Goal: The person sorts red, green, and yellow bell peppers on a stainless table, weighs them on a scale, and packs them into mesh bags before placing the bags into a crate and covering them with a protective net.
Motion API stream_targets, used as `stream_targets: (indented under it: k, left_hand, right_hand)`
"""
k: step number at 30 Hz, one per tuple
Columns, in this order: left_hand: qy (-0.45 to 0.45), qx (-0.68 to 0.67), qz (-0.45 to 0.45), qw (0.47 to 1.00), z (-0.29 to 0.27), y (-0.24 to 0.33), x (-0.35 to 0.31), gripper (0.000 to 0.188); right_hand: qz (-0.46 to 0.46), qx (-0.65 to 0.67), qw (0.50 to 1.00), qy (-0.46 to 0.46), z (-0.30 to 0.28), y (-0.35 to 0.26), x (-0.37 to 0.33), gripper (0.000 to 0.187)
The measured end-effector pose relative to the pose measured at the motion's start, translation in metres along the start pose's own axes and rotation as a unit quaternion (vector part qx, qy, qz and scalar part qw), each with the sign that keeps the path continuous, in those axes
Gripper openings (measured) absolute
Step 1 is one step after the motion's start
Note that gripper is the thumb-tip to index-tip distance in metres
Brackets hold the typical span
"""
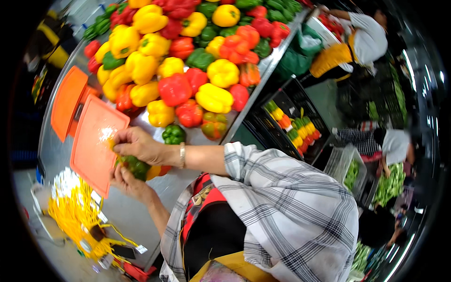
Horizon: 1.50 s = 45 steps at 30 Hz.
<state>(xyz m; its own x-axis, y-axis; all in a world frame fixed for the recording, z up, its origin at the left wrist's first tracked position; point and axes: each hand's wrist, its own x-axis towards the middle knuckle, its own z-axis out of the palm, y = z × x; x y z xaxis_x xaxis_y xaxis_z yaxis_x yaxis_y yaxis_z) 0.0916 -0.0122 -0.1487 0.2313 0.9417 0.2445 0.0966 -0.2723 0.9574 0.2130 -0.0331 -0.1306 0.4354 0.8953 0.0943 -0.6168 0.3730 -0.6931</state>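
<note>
Your left hand [128, 182] grasps a pepper [135, 168]; your right hand [134, 142] pinches a blurred yellow bit [112, 144]. From the pepper, a tray [94, 141] sits at ten o'clock, other peppers [175, 89] at one.

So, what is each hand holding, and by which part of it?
The left hand holds a mostly green pepper by its lower side; the right hand seems to pinch a small yellowish thing, too blurred to identify.

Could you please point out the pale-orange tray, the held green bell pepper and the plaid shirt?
Pale-orange tray [96, 148]: head view, flat surface.
Green bell pepper [135, 169]: head view, exposed skin.
Plaid shirt [300, 202]: head view, checked fabric.
</note>
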Motion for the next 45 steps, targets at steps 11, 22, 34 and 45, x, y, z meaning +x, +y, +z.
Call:
stream_targets:
  k: [11,22,34,45]
  left_hand:
    - [-0.153,0.110,0.087,0.978,0.002,0.016,-0.001,0.035]
    - [-0.181,-0.142,0.027,0.973,0.130,0.188,-0.040,0.031]
    - [-0.683,-0.050,-0.222,0.695,0.483,0.126,-0.272,0.049]
    - [-0.719,0.208,-0.317,0.582,0.490,0.005,-0.336,0.024]
  right_hand:
    - [-0.052,0.156,0.985,0.056,-0.021,-0.005,-0.007,0.012]
    - [-0.383,-0.363,0.848,-0.046,-0.104,-0.228,-0.139,0.088]
    - [-0.176,-0.329,0.854,0.361,-0.386,-0.303,-0.401,0.093]
    - [-0.406,0.448,0.486,0.631,-0.634,-0.148,-0.483,0.053]
